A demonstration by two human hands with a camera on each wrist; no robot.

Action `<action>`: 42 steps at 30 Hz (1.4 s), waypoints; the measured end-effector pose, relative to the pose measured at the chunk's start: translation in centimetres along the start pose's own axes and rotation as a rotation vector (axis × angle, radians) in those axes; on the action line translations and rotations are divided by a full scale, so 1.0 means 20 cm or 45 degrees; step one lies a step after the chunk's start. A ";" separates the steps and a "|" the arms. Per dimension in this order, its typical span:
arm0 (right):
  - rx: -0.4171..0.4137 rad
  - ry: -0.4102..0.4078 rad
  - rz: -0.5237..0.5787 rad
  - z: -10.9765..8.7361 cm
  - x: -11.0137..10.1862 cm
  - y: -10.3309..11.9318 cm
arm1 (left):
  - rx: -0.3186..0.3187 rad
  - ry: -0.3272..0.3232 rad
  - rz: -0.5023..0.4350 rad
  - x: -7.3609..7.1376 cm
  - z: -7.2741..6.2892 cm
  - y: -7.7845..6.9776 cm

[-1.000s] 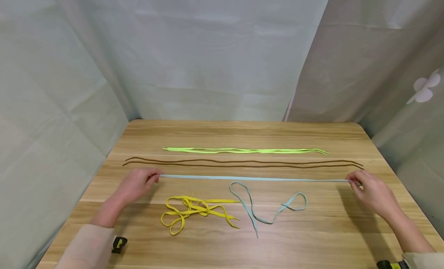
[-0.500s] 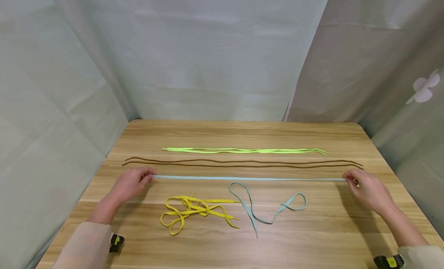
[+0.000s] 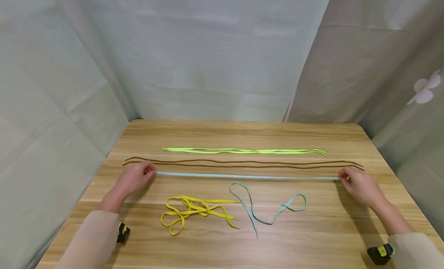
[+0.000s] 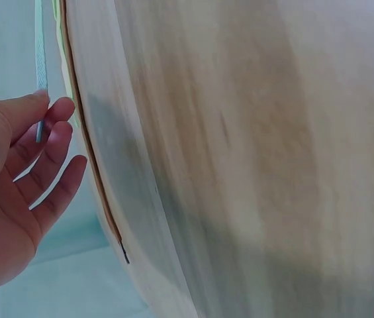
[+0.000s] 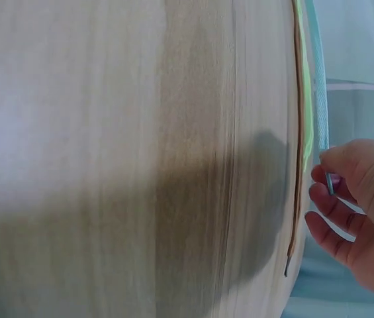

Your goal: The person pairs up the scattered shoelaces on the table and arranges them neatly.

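A light blue shoelace (image 3: pixel 243 176) is stretched nearly straight across the head view, just on the near side of two brown shoelaces (image 3: pixel 222 166). Its left end is pinched between thumb and forefinger of my left hand (image 3: pixel 136 177); the tip pokes out below the pinch in the left wrist view. My right hand (image 3: pixel 360 186) pinches the other end, whose tip (image 5: pixel 330 184) shows under the thumb in the right wrist view. Both hands are held above the table, casting shadows on it. A second light blue shoelace (image 3: pixel 252 211) lies in loose curves nearer to me.
Neon green shoelaces (image 3: pixel 243 150) lie straight beyond the brown ones. A tangled yellow heap of shoelace (image 3: pixel 194 209) rests at the near left. Everything lies on a wooden table (image 3: pixel 295 242), with pale curtains (image 3: pixel 208 57) hanging behind and beside it.
Both hands have moved slightly away from me with the taut blue shoelace, bringing it closer to the brown ones. My right hand has also shifted a little left. The other shoelaces lie unchanged.
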State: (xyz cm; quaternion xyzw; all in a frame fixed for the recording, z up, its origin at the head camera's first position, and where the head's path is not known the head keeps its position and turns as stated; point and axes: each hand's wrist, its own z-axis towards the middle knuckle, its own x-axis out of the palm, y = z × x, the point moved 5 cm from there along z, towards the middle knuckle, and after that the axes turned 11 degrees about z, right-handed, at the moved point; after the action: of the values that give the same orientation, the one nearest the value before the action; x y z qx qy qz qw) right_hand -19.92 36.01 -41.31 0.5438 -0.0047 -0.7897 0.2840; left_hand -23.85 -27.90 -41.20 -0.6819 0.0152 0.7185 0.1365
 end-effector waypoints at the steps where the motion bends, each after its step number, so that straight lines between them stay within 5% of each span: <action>1: -0.003 -0.002 0.003 0.00 0.01 0.00 | 0.001 0.004 0.009 0.00 0.01 0.00; 11: -0.009 0.042 -0.010 0.03 0.06 -0.02 | 0.015 0.042 0.037 0.04 0.04 -0.01; 27: 0.130 0.217 -0.017 0.09 0.11 -0.04 | 0.001 0.033 0.062 0.06 0.07 -0.01; 42: 0.142 0.231 -0.010 0.10 0.13 -0.03 | -0.018 0.049 0.049 0.06 0.08 -0.02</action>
State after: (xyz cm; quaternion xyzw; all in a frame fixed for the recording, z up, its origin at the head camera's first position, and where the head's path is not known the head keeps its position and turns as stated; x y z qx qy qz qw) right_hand -22.63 34.67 -42.87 0.6280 -0.0209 -0.7369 0.2494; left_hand -25.33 -26.94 -42.27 -0.6962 0.0258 0.7077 0.1174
